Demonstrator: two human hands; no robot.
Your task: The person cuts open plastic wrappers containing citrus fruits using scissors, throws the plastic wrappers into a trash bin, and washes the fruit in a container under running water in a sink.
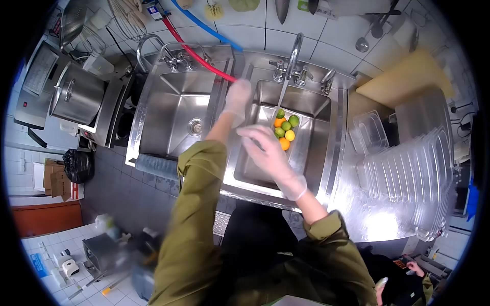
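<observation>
My left hand [237,99], in a clear glove and slightly blurred, is closed at the end of a red hose [204,62], above the divider between two sinks. The hose's tip is hidden by the fingers. My right hand [268,153], also gloved, hangs over the right sink [319,158] with its fingers apart and nothing in them. Just beyond it lie several limes [293,121], a yellow lemon [290,135] and oranges [284,144] in the sink. From the faucet [295,53] a thin stream of water falls onto the fruit.
The left sink [176,115] has a grey cloth [156,166] over its front edge. Stacked clear plastic containers [408,163] stand on the right counter, near a yellow cutting board [408,79]. A large steel pot [79,94] is at the left. Another person's hand [416,269] shows lower right.
</observation>
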